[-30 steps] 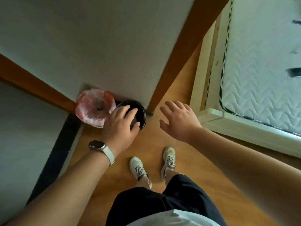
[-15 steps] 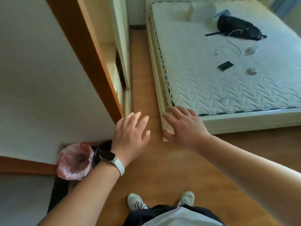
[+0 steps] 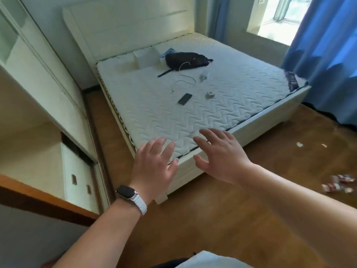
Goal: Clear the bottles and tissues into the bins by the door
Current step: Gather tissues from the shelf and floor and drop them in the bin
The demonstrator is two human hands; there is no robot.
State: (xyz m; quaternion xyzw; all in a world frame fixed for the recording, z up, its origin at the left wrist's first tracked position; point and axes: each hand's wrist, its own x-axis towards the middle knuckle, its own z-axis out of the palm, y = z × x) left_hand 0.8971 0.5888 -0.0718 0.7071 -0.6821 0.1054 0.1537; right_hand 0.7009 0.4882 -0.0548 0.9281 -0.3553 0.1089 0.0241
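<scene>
My left hand [image 3: 154, 167], with a watch on its wrist, and my right hand [image 3: 220, 157] are both held out in front of me, fingers spread and empty, over the near corner of the bed. Crumpled red-and-white litter [image 3: 338, 185] lies on the wooden floor at the right edge. Small white tissue scraps [image 3: 299, 145] lie farther back on the floor near the curtain. Two crumpled white bits [image 3: 210, 95] rest on the mattress. No bins are in view.
A bare white mattress on a white bed frame [image 3: 251, 128] fills the middle. On it lie a black bag [image 3: 185, 60], a phone [image 3: 185, 99] and a thin cable. A white wardrobe [image 3: 48, 89] stands left, blue curtains [image 3: 328, 55] right. A wooden door frame [image 3: 48, 202] sits near left.
My view has swung up and away from the pink-lined and black bins by the door toward the bed and room. My left hand has left the black bin; both hands stay open.
</scene>
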